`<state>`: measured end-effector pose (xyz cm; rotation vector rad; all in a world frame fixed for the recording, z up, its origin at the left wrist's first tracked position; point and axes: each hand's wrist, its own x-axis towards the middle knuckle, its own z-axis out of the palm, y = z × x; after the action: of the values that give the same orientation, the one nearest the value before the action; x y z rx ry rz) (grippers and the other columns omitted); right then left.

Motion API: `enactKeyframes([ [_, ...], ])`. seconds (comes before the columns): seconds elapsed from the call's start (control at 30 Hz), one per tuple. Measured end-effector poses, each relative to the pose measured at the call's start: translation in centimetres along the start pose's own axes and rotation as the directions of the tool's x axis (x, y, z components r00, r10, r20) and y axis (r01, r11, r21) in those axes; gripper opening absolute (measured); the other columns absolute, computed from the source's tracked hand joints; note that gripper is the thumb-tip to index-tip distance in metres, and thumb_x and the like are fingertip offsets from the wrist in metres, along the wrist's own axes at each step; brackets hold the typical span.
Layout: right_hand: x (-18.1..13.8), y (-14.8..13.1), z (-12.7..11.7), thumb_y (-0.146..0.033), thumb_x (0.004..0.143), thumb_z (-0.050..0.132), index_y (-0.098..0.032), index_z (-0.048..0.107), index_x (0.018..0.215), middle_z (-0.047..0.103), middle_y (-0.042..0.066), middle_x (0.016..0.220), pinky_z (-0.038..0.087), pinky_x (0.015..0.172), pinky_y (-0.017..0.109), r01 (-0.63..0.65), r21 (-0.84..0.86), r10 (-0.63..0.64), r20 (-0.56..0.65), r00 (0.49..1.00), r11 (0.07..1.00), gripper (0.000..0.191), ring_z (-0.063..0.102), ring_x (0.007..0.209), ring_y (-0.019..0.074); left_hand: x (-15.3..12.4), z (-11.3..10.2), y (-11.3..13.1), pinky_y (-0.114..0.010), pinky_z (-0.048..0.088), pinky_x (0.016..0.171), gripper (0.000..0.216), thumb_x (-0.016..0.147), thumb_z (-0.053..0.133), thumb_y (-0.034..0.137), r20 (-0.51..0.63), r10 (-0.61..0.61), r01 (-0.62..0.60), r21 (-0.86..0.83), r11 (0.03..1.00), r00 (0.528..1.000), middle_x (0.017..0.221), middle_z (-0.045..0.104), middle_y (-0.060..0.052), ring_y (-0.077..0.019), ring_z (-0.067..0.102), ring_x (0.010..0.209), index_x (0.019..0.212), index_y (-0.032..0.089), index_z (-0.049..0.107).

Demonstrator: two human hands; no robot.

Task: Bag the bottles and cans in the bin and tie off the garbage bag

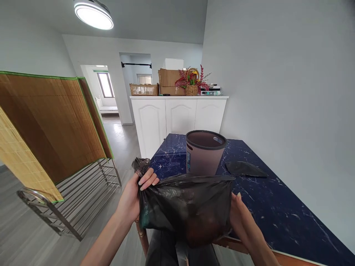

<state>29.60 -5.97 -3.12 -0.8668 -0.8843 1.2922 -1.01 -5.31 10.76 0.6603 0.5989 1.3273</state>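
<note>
A thin black plastic bag [188,207] is stretched between my two hands, just in front of the table's near edge. My left hand [138,188] grips its left end, with a bunched tuft sticking up above the fingers. At the opposite end, my right hand [237,210] has the bag's side; most of those fingers are hidden behind the plastic. Beyond the bag, a mauve trash can [205,159] with a dark rim stands upright on the table, its lower part hidden. To its right lies a flat, folded black plastic piece [245,169].
The blue marble-patterned table [280,207] runs along the right wall. A white cabinet [180,118] behind it bears cardboard boxes [170,81] and a flower basket [192,89]. On my left, a metal rack [83,199] holds a bamboo mat [52,125].
</note>
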Motion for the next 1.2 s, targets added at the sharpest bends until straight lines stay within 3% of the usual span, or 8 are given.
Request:
enactKeyframes([
  [0.13, 0.7, -2.1, 1.8, -0.068, 0.085, 0.08, -0.026, 0.074, 0.137, 0.068, 0.012, 0.148, 0.045, 0.12, 0.055, -0.031, -0.091, 0.048, 0.195, 0.98, 0.995, 0.067, 0.057, 0.142, 0.0377, 0.2, -0.1, -0.3, -0.02, 0.048, 0.061, 0.05, 0.097, 0.059, 0.024, 0.014, 0.001, -0.001, -0.002, 1.0, 1.0, 0.056, 0.017, 0.007, -0.01, 0.029, 0.052, 0.058, 0.023, 0.027],
  [0.3, 2.1, -4.9, 5.5, -0.069, 0.099, 0.06, -0.027, 0.076, 0.13, 0.073, 0.008, 0.139, 0.04, 0.125, 0.049, 0.009, -0.072, 0.017, 0.355, 0.935, 0.997, 0.055, 0.059, 0.14, 0.029, 0.6, -0.1, -0.6, -0.02, 0.047, 0.061, 0.05, 0.098, 0.06, 0.027, 0.048, -0.001, -0.001, 0.04, 0.999, 0.999, 0.056, 0.017, 0.007, -0.0108, 0.024, 0.053, 0.058, 0.023, 0.03],
  [0.37, 2.4, -5.4, 6.8, -0.07, 0.1, 0.059, -0.027, 0.08, 0.106, 0.081, 0.007, 0.1, 0.049, 0.117, 0.05, 0.005, 0.049, -0.024, 0.394, 0.919, 0.999, 0.048, 0.073, 0.114, 0.0278, 0.6, -0.1, -0.8, -0.02, 0.046, 0.059, 0.051, 0.1, 0.059, 0.032, 0.059, 0.001, -0.007, 0.098, 0.995, 0.998, 0.057, 0.016, 0.007, -0.0114, 0.021, 0.053, 0.059, 0.023, 0.031],
  [0.47, 2.8, -5.9, 8.5, -0.062, 0.102, 0.061, -0.028, 0.064, 0.075, 0.047, -0.008, 0.045, 0.062, 0.091, 0.045, 0.044, 0.248, -0.159, 0.47, 0.868, 0.968, 0.044, 0.055, 0.047, 0.0156, 0.7, 0.1, -1.2, -0.021, 0.04, 0.054, 0.055, 0.101, 0.06, 0.041, 0.07, 0.037, -0.054, 0.252, 0.966, 0.997, 0.06, 0.016, 0.007, -0.0118, 0.017, 0.054, 0.059, 0.024, 0.029],
  [0.57, 3.5, -6.7, 10.2, -0.061, 0.1, 0.065, -0.025, 0.052, 0.072, 0.027, -0.012, 0.053, 0.045, 0.045, 0.024, -0.049, 0.218, -0.081, 0.548, 0.833, 0.975, 0.047, 0.016, 0.04, 0.0073, 0.8, 0.5, -1.7, -0.024, 0.033, 0.051, 0.058, 0.101, 0.062, 0.052, 0.104, 0.098, -0.134, 0.445, 0.886, 0.99, 0.061, 0.019, 0.008, -0.0117, 0.016, 0.055, 0.061, 0.024, 0.03],
  [0.7, 4.7, -7.7, 12.3, -0.062, 0.092, 0.063, -0.025, 0.037, 0.069, 0.022, -0.01, 0.064, 0.009, 0.041, 0.019, -0.156, 0.003, 0.128, 0.561, 0.818, 0.988, 0.051, 0.009, 0.052, 0.0086, 1.4, 1.0, -2.3, -0.026, 0.03, 0.053, 0.061, 0.096, 0.063, 0.066, 0.169, 0.127, -0.205, 0.604, 0.77, 0.977, 0.061, 0.024, 0.007, -0.0114, 0.023, 0.056, 0.064, 0.024, 0.033],
  [0.87, 6.5, -6.8, 14.1, -0.061, 0.083, 0.039, -0.026, 0.036, 0.07, 0.023, -0.009, 0.063, 0.008, 0.044, 0.022, -0.201, -0.129, 0.238, 0.578, 0.781, 0.971, 0.037, 0.009, 0.053, 0.0097, 2.2, 0.9, -3.4, -0.025, 0.023, 0.052, 0.063, 0.089, 0.06, 0.079, 0.144, 0.083, -0.163, 0.738, 0.654, 0.986, 0.064, 0.029, 0.008, -0.0107, 0.023, 0.057, 0.071, 0.024, 0.036],
  [1.2, 6.3, -5.5, 13.7, -0.04, 0.087, 0.064, -0.022, 0.057, 0.09, 0.036, -0.009, 0.069, 0.02, 0.048, 0.022, -0.042, -0.326, 0.229, 0.559, 0.797, 0.944, 0.019, 0.024, 0.056, 0.0089, 2.1, -0.9, -3.2, -0.024, 0.031, 0.056, 0.046, 0.093, 0.063, 0.064, 0.106, 0.128, -0.164, 0.734, 0.659, 0.986, 0.069, 0.04, 0.006, -0.0113, 0.035, 0.06, 0.084, 0.023, 0.045],
])
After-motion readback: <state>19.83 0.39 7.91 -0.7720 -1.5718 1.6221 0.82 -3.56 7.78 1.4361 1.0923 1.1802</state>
